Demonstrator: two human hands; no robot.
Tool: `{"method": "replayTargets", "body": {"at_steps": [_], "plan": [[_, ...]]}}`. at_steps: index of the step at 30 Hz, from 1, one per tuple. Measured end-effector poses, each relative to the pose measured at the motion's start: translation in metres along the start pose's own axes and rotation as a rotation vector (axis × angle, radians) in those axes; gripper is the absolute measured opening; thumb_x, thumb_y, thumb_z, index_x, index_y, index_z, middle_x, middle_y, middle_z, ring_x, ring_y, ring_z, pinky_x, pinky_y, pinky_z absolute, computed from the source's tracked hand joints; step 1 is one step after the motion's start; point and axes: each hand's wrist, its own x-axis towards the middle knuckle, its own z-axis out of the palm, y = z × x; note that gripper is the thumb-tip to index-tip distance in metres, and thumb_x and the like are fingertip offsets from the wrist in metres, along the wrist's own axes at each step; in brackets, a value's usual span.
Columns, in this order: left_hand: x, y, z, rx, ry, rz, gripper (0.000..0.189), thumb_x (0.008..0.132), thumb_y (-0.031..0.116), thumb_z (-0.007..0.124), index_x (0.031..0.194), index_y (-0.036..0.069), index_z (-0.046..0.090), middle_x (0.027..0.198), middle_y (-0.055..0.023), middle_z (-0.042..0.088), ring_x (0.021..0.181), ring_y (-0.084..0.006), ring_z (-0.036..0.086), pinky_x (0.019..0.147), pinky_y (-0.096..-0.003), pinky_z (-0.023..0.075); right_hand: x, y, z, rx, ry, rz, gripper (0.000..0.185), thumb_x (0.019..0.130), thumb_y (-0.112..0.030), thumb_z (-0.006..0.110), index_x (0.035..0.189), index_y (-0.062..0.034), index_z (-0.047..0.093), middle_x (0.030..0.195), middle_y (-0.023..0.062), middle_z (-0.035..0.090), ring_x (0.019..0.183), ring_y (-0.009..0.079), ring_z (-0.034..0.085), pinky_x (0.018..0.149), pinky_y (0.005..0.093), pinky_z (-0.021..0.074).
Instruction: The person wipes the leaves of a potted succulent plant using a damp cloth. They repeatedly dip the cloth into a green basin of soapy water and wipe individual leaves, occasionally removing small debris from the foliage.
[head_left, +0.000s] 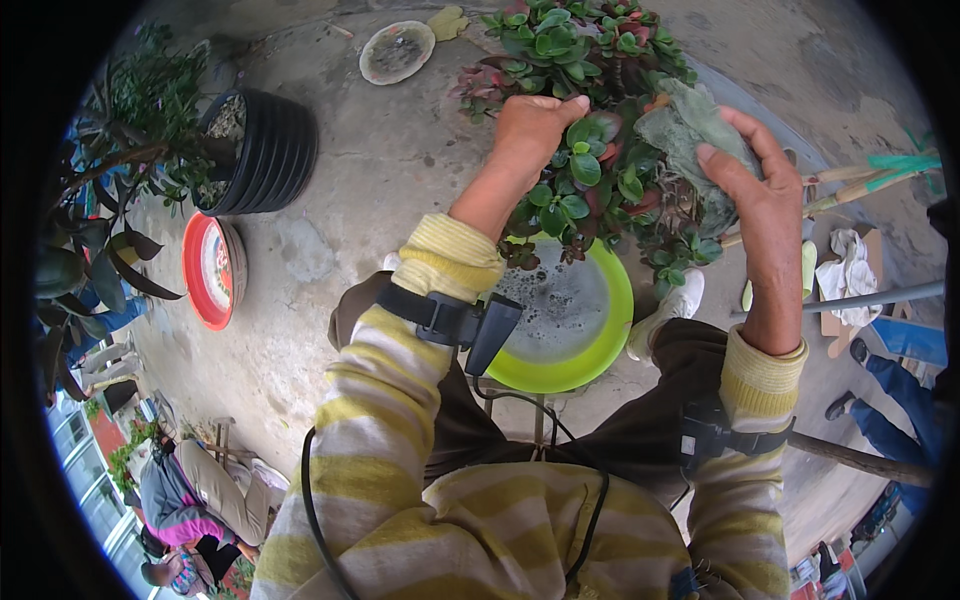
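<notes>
A bushy succulent plant (585, 157) with green and reddish leaves fills the space before me. At its near left side, my left hand (529, 127) has thumb and fingers closed on a leaf, whose held part is mostly hidden. My right hand (757, 176) grips a damp-looking grey-green cloth (690, 124) against the plant's right side. Below the foliage, between my feet, stands a lime-green basin (615, 330) of cloudy, bubbly water (555, 307). Some lower leaves hang over its far rim.
Left are a black ribbed pot (277, 150) with a plant and a red-rimmed basin (202, 300). A shallow dish (397, 52) lies ahead. Sticks tied with green tape (847, 191) and a white cloth (847, 274) lie right. Other people sit lower left (202, 495) and stand right (892, 405).
</notes>
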Motion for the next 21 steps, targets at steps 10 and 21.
{"method": "replayTargets", "body": {"at_steps": [10,21], "plan": [[0.0,0.007,-0.001,-0.143,0.028,-0.014,0.024,0.082,0.021,0.063,0.073,-0.002,0.065,0.068,-0.0032,0.061,0.059,-0.0109,0.05,0.056,-0.0281,0.0423,0.001,0.002,0.006,0.098,0.095,-0.093,0.037,0.076,-0.007,0.065,0.112,-0.0033,0.058,0.099,0.0029,0.06,0.086,0.0093,0.056,0.079,0.0227,0.0437],[-0.004,0.006,-0.007,-0.122,0.024,0.079,0.016,0.078,0.011,0.068,0.07,-0.002,0.064,0.063,-0.0001,0.059,0.054,-0.0065,0.048,0.05,-0.0239,0.0396,0.0,0.001,0.013,0.125,0.109,-0.08,0.038,0.077,-0.008,0.065,0.113,-0.0028,0.057,0.099,0.0031,0.06,0.087,0.009,0.055,0.08,0.023,0.0434]]}}
